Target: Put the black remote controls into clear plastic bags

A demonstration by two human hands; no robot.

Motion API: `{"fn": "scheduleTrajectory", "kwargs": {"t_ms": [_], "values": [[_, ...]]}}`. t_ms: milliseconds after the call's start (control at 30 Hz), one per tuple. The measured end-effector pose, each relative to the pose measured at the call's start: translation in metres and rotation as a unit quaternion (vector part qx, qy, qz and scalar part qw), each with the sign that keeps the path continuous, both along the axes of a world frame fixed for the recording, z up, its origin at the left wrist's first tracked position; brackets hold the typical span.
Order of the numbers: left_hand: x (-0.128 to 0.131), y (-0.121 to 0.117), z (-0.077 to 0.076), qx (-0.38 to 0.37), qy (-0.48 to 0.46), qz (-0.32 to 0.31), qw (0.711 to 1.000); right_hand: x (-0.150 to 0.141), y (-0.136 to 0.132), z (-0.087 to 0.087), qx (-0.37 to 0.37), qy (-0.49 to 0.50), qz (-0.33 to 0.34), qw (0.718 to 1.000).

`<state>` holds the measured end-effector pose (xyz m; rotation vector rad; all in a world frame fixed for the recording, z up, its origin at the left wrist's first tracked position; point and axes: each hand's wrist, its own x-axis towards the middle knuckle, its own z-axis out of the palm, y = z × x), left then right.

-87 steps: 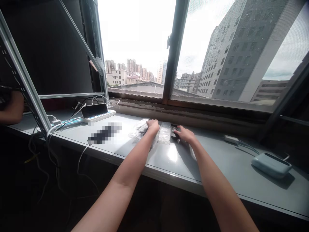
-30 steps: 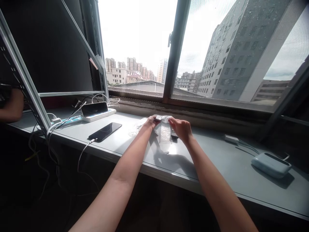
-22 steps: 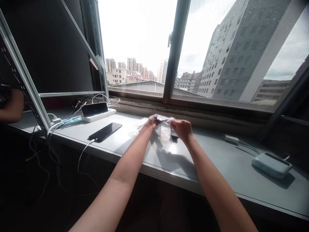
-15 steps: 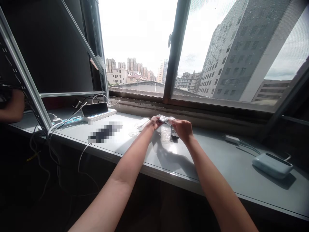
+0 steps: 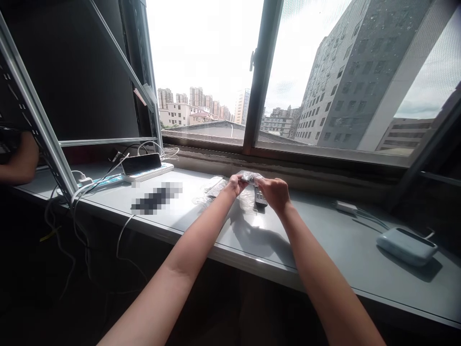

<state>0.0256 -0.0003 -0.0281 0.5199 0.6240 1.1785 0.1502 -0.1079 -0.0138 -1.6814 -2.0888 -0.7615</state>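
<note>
Both hands are closed on a clear plastic bag (image 5: 249, 177) above the shelf. My left hand (image 5: 236, 184) pinches its left end, and my right hand (image 5: 275, 192) grips the right end. Something dark shows inside the plastic, too small to name. Under the right hand a black remote control (image 5: 260, 197) with rows of buttons lies on the surface, partly covered by the hand. Another clear plastic sleeve (image 5: 248, 202) lies beside the remote. Left of my left wrist are more crumpled clear bags (image 5: 215, 187).
A phone (image 5: 141, 164) leans on a white power strip (image 5: 167, 167) at the left, among cables. A blurred dark object (image 5: 156, 198) lies nearer. Right, a pale blue box-shaped device (image 5: 406, 246) and a white plug (image 5: 345, 207) sit on the grey shelf (image 5: 324, 240). Another person's arm (image 5: 21, 158) shows far left.
My two hands and the plastic bag between them have shifted slightly to the right. More of the crumpled bags on the left and of the remote control now shows.
</note>
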Motion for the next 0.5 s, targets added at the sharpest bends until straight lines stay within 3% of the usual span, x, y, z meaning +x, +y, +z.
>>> {"fn": "scheduleTrajectory", "kwargs": {"t_ms": [500], "values": [[-0.0072,-0.0035,0.0022,-0.021,0.006,-0.063,0.998,0.0064,0.0059,-0.0041,0.118,-0.045,0.041,0.991]]}}
